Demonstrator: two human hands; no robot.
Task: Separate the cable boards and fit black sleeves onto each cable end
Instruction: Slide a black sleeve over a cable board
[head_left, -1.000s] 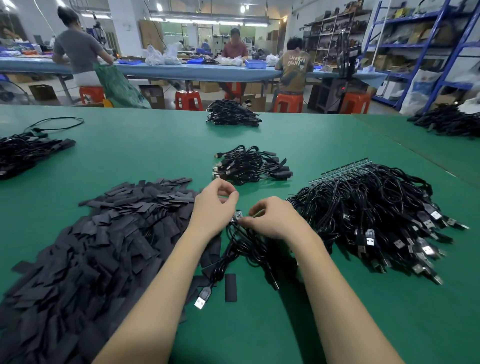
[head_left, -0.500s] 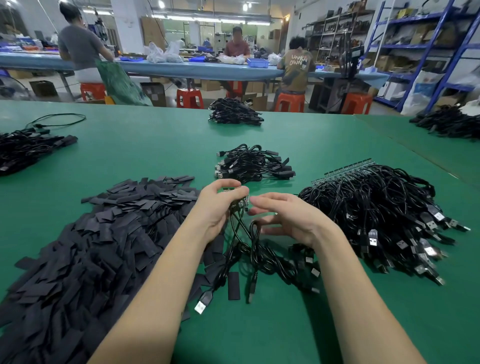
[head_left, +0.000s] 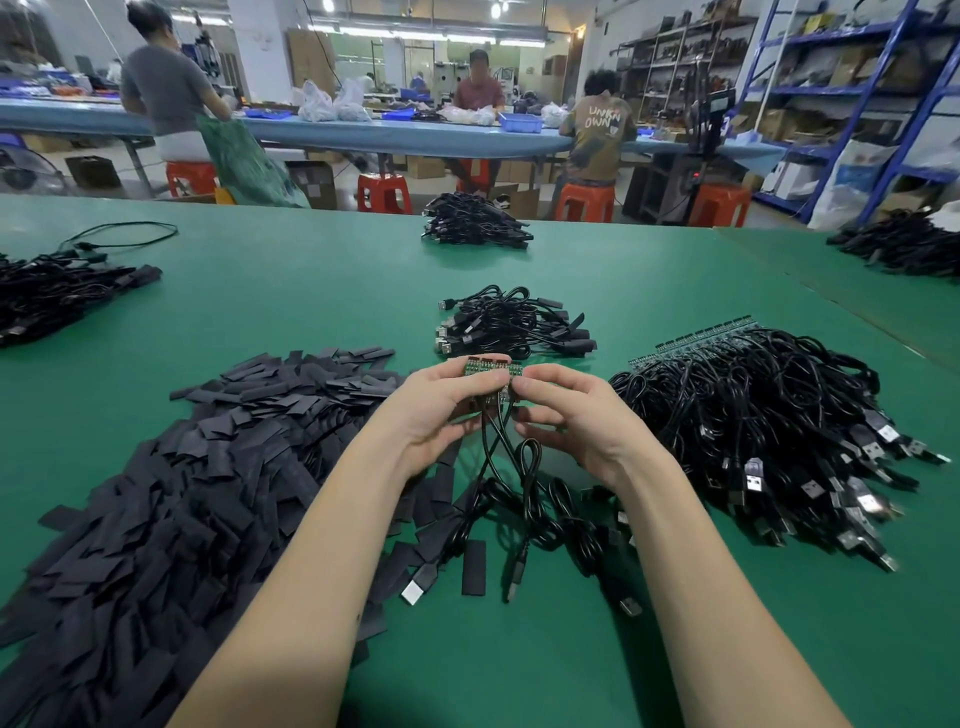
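Observation:
A short strip of joined small green cable boards (head_left: 491, 368) is held up above the green table (head_left: 311, 291). My left hand (head_left: 441, 410) grips its left part and my right hand (head_left: 571, 415) pinches its right end. Black cables (head_left: 519, 499) hang from the boards down to the table, with USB plugs lying near my forearms. A big heap of flat black sleeves (head_left: 171, 493) lies to the left. One loose sleeve (head_left: 474, 567) lies between my arms. A large pile of cables with joined boards (head_left: 779, 426) sits to the right.
A small bundle of cables (head_left: 514, 325) lies just beyond my hands, another bundle (head_left: 472, 226) farther back. More cable piles sit at the left edge (head_left: 57, 291) and far right (head_left: 904, 244). Beyond the table, people sit at a blue bench on red stools.
Both hands rose from the table, lifting the strip of boards with its cables. The right hand, open half a second ago, now pinches the strip's right end.

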